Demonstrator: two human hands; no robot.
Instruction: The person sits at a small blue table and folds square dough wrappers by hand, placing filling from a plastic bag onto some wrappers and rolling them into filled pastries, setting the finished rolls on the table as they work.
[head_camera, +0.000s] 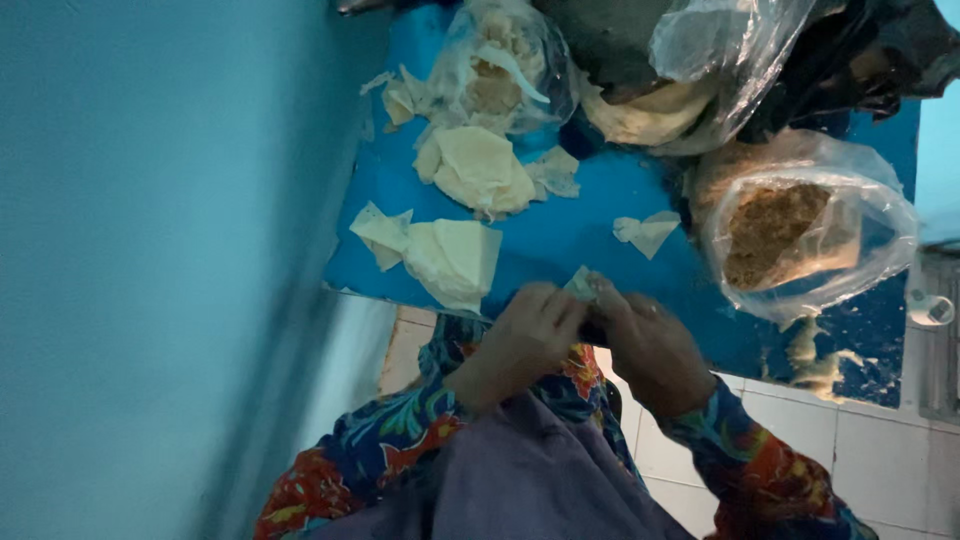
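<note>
left hand (520, 335), right hand (650, 345) — fingers pinched together

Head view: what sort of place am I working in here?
Probably a home food-prep corner on a tiled floor: a blue board holds folded pastry sheets and a clear bag of brown filling, beside a blue wall.

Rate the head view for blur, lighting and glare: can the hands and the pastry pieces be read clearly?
Head view: dim, with a blue cast; motion blur smears the wall at left; left hand and right hand are soft but readable, pinching a pale pastry piece; glare whitens the plastic bag.
</note>
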